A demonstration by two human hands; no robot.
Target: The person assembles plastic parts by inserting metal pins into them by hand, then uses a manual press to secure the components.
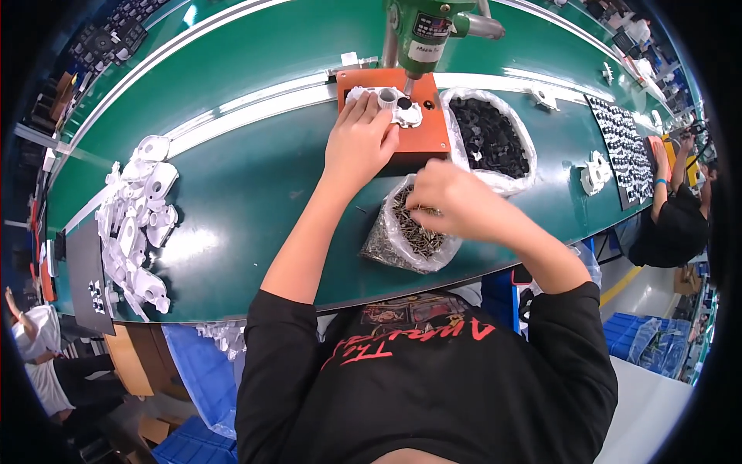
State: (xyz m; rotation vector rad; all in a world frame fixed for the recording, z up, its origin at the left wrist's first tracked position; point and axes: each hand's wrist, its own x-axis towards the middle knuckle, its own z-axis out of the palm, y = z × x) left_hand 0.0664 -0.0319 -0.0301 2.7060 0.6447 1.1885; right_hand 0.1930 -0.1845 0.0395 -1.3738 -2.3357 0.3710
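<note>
My left hand (358,147) lies over a white plastic housing (407,116) on an orange block fixture (425,141), its fingers pressed on the housing's left part and its thumb beside it. A round upright collar and a dark round spot show on the housing. Just above its right part hangs the tip of a green bench press (421,39). My right hand (456,199) is over the mouth of a clear plastic bag (380,241) of small metal pins (421,236). Its fingers are curled down toward the pins, and whatever is between the fingertips is hidden.
Right of the fixture stands a clear bag of black parts (487,135). White housings (135,216) are heaped at the left, and another (595,173) lies at the right beside a black tray (618,147) of small parts. A co-worker (672,224) works at far right.
</note>
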